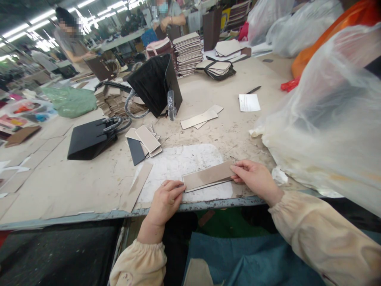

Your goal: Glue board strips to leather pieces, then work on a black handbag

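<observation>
A long beige strip (208, 174) lies over a dark-edged panel of similar shape, above a white sheet (190, 157) at the table's front edge. My right hand (253, 176) pinches the strip's right end, which is lifted slightly off the panel beneath. At the left end, my left hand (168, 198) has its fingertips closed on the corner of the strip and panel. Left of the sheet lies another beige strip (139, 188). Beyond it is a loose pile of beige pieces (148, 139) with one dark piece (135, 151).
Two black handbags (157, 85) (89, 139) with wrapped handles stand and lie behind the pile. Two pale strips (199, 119), a paper note (249, 102) and a pen (254, 89) lie farther back. A large plastic bag (327, 119) bulges at the right. Co-workers (71, 39) are across the table.
</observation>
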A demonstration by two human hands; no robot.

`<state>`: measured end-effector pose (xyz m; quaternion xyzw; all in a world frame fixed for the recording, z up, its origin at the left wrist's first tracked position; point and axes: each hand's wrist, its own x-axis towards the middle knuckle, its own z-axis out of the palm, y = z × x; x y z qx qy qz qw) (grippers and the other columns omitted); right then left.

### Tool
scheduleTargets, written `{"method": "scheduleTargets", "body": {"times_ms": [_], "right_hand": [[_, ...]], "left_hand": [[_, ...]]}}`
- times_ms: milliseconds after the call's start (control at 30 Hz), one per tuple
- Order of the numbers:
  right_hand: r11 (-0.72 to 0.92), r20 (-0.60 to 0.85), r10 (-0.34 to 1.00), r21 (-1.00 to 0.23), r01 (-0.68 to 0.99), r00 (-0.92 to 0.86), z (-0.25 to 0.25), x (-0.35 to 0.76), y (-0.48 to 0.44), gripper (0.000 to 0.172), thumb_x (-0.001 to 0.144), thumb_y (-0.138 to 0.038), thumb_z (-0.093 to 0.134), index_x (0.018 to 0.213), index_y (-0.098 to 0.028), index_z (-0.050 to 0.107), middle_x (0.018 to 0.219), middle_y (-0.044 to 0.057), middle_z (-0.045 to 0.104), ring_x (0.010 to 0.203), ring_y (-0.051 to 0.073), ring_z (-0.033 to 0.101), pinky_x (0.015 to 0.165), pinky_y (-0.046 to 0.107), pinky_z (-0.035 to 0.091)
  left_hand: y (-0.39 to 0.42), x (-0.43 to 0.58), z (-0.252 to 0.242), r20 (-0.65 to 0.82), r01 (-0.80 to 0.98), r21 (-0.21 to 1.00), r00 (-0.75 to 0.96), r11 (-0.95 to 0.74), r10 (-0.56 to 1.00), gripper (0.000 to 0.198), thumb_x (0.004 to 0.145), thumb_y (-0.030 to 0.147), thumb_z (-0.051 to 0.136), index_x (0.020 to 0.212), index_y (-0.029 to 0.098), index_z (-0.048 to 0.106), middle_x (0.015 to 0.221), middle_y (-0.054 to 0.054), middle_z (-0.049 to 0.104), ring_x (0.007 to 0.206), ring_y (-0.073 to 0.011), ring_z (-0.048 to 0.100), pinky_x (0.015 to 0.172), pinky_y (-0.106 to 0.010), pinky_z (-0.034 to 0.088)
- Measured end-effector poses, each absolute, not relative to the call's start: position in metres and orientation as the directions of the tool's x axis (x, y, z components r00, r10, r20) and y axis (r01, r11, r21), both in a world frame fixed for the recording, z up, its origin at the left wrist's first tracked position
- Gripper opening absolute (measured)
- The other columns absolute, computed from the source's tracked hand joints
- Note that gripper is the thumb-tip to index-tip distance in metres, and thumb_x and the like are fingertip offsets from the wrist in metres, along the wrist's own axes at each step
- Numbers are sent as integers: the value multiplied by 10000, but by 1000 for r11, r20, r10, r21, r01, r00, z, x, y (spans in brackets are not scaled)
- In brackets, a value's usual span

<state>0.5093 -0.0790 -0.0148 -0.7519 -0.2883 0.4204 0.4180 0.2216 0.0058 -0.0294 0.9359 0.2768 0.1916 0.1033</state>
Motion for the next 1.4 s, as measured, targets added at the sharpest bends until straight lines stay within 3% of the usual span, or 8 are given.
{"method": "scheduleTargets", "body": {"times_ms": [733,1400], "right_hand": [[-512,-399,776,-850,119,489,-7,507,-78,79,783,-250,603,785,-173,619,618,5,691,552,111,666,490,139,507],[-480,-382,797,-871,105,469,-14,508,-79,99,774,-275,601,777,-176,609,606,-3,677,577,122,672,505,161,518]], "left_hand": [[3,224,-26,269,469,278,800,-839,536,231,820,122,515,992,195,653,1099,-74,635,984,-206,558,862,-380,507],[4,224,-32,303,455,289,791,-842,531,228,823,110,517,989,183,655,1052,-88,642,974,-201,572,857,-372,518]]}}
